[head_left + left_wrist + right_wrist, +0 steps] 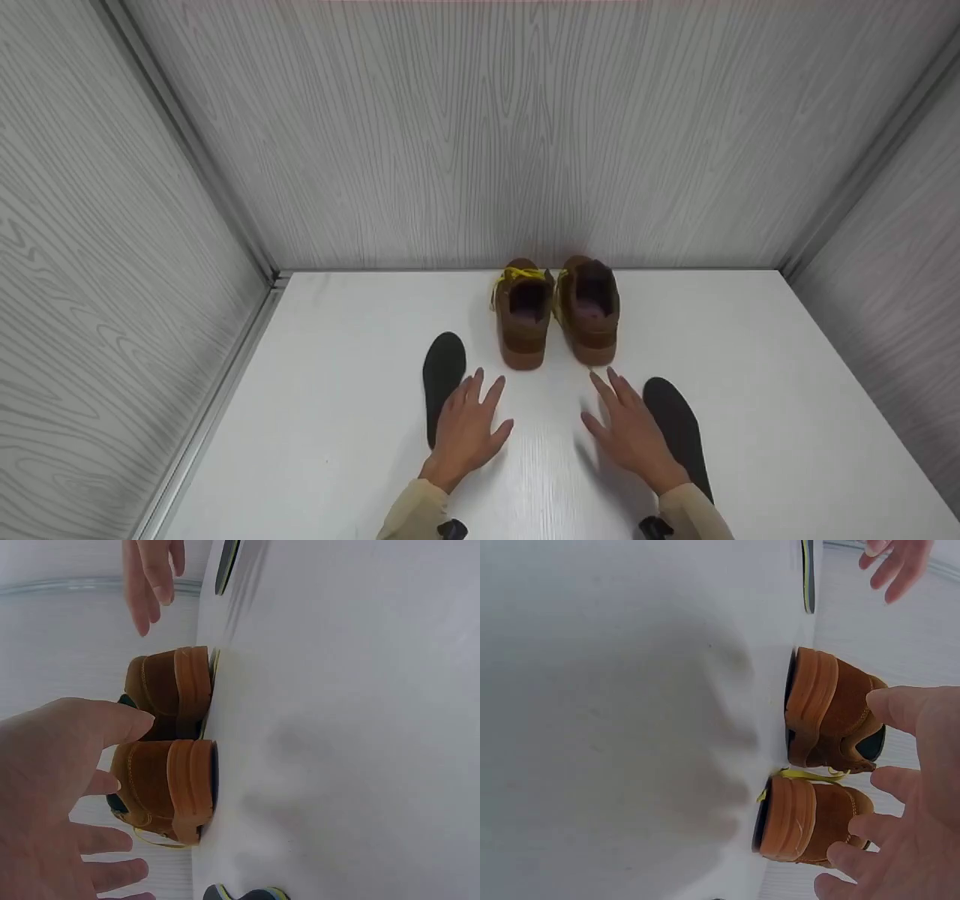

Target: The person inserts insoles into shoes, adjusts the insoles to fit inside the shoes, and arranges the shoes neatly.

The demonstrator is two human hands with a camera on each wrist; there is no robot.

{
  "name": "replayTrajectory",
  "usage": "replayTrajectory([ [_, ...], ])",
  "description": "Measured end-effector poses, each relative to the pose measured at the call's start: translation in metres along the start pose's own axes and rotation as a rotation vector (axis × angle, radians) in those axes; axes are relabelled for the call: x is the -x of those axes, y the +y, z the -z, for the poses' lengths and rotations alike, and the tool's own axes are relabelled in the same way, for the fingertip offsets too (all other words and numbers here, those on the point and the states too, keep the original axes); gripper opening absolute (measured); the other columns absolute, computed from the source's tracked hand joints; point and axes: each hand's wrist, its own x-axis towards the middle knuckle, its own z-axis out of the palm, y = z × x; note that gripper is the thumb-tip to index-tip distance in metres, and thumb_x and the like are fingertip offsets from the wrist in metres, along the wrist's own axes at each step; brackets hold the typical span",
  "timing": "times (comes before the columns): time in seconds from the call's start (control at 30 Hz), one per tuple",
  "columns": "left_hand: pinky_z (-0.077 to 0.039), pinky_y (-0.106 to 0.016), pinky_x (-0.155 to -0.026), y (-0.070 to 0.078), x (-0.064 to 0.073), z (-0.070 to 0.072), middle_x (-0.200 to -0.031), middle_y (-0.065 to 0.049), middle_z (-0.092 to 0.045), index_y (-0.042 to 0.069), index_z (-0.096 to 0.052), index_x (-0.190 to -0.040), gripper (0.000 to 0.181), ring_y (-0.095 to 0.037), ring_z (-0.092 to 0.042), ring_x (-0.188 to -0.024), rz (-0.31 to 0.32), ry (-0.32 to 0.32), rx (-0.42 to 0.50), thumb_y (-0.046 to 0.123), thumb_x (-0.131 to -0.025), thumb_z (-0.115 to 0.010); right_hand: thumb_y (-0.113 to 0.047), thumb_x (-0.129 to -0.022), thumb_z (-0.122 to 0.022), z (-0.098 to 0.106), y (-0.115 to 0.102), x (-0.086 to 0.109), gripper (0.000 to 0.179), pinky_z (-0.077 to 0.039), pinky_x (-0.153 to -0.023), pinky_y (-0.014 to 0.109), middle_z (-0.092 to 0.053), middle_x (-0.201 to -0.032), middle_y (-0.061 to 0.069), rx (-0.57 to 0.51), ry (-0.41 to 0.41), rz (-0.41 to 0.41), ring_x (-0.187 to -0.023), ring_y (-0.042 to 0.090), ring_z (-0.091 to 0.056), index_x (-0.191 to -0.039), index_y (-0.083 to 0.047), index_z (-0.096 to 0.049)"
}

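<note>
Two brown shoes with yellow laces stand side by side at the back of the white table, heels toward me: the left shoe point(523, 330) and the right shoe point(592, 330). My left hand point(469, 431) hovers over the table with fingers spread, overlapping a dark insole point(445, 364) in the head view. Fingers also apart, my right hand point(630, 431) is held in the air beside a second dark insole point(679, 427). Neither hand holds anything. Both wrist views show the shoe heels point(191, 784) point(810, 690) beyond the fingers.
A grey wood-grain panel point(480, 135) rises right behind the shoes. Similar side panels point(97, 300) stand at left and right, with metal rails along their edges. The white tabletop point(337, 420) extends around the insoles and shoes.
</note>
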Motion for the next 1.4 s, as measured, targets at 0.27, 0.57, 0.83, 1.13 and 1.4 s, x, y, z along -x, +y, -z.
replayTrajectory([
  [0.27, -0.041, -0.049, -0.096, -0.012, -0.012, -0.003, -0.139, -0.018, -0.045, 0.012, -0.047, -0.14, 0.059, -0.033, -0.045, -0.124, 0.03, 0.022, 0.027, 0.037, -0.089, -0.063, -0.037, -0.094, -0.058, -0.004, -0.01, -0.025, 0.068, -0.028, -0.104, 0.054, -0.024, -0.154, 0.014, -0.173, -0.047, -0.025, -0.137, 0.035, -0.027, -0.15, -0.01, -0.029],
  [0.57, -0.043, -0.048, -0.093, -0.021, -0.021, -0.007, -0.137, -0.017, -0.047, 0.011, -0.047, -0.139, 0.056, -0.033, -0.047, -0.123, 0.043, 0.019, 0.023, 0.035, -0.09, -0.061, -0.038, -0.094, -0.059, -0.012, -0.023, -0.059, 0.073, -0.022, -0.109, 0.049, -0.026, -0.153, 0.015, -0.319, -0.039, -0.044, -0.139, 0.031, -0.024, -0.151, -0.008, -0.024],
  [0.83, -0.042, -0.049, -0.093, -0.026, -0.025, -0.011, -0.137, -0.018, -0.048, 0.011, -0.048, -0.139, 0.055, -0.033, -0.046, -0.123, 0.067, -0.002, 0.045, 0.032, -0.09, -0.063, -0.04, -0.093, -0.06, -0.023, -0.032, -0.089, 0.078, -0.023, -0.109, 0.047, -0.025, -0.153, 0.013, -0.375, -0.004, -0.093, -0.14, 0.028, -0.022, -0.152, -0.008, -0.02],
  [1.13, -0.045, -0.049, -0.089, -0.032, -0.026, -0.017, -0.133, -0.019, -0.05, 0.01, -0.051, -0.136, 0.053, -0.035, -0.049, -0.12, 0.051, 0.004, 0.049, 0.03, -0.088, -0.064, -0.05, -0.09, -0.06, -0.045, -0.037, -0.114, 0.081, -0.028, -0.105, 0.053, -0.019, -0.154, 0.018, -0.405, 0.004, -0.166, -0.138, 0.033, -0.025, -0.153, -0.02, -0.019],
  [1.4, -0.044, -0.049, -0.091, -0.035, -0.027, -0.019, -0.136, -0.018, -0.048, 0.011, -0.05, -0.137, 0.053, -0.034, -0.048, -0.121, 0.071, -0.021, 0.063, 0.033, -0.09, -0.062, -0.043, -0.083, -0.072, -0.068, -0.047, -0.134, 0.083, -0.028, -0.106, 0.047, -0.034, -0.145, 0.017, -0.453, 0.129, -0.195, -0.134, 0.029, -0.032, -0.144, -0.008, -0.029],
])
